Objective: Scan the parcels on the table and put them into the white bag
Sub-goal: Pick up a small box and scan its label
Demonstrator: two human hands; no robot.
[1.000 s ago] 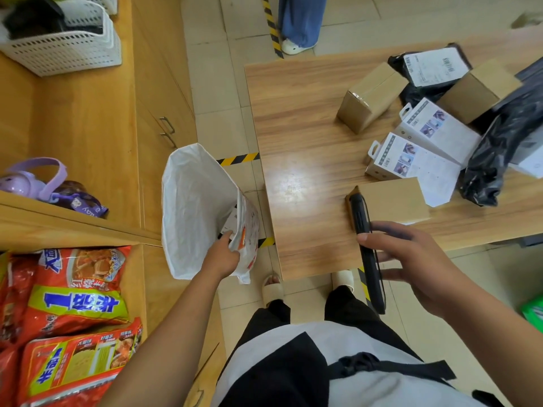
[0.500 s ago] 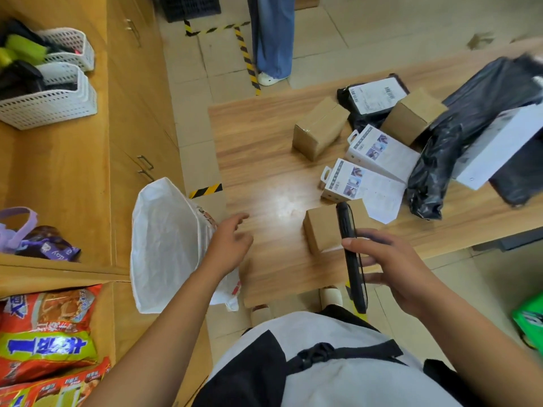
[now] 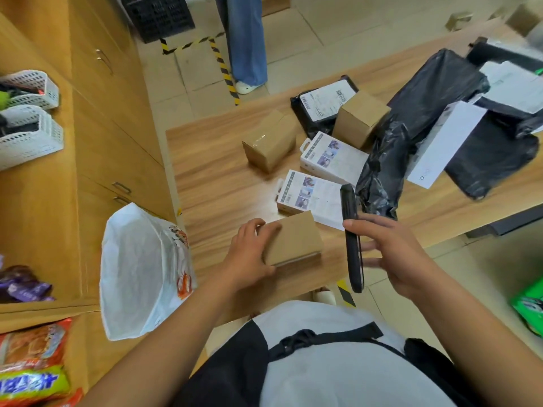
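My left hand [image 3: 248,254] grips the left end of a small brown cardboard box [image 3: 295,239] at the near edge of the wooden table [image 3: 211,177]. My right hand [image 3: 390,254] holds a black handheld scanner [image 3: 351,239] upright, just right of that box. The white bag [image 3: 141,271] stands open on the floor left of the table. More parcels lie further back: two white retail boxes [image 3: 308,195] [image 3: 332,155], two brown boxes [image 3: 269,141] [image 3: 360,118], black mailer bags [image 3: 411,136] and a long white box [image 3: 446,145].
Wooden cabinets [image 3: 111,118] run along the left with white baskets [image 3: 26,136] on top and snack packets [image 3: 32,362] at lower left. A person in jeans [image 3: 246,42] stands beyond the table. Yellow-black tape marks the floor. A green package [image 3: 529,306] lies at right.
My left hand left the white bag, crossed to the table and took hold of the small brown box. My view tilted up, showing more parcels. The scanner stays in my right hand.
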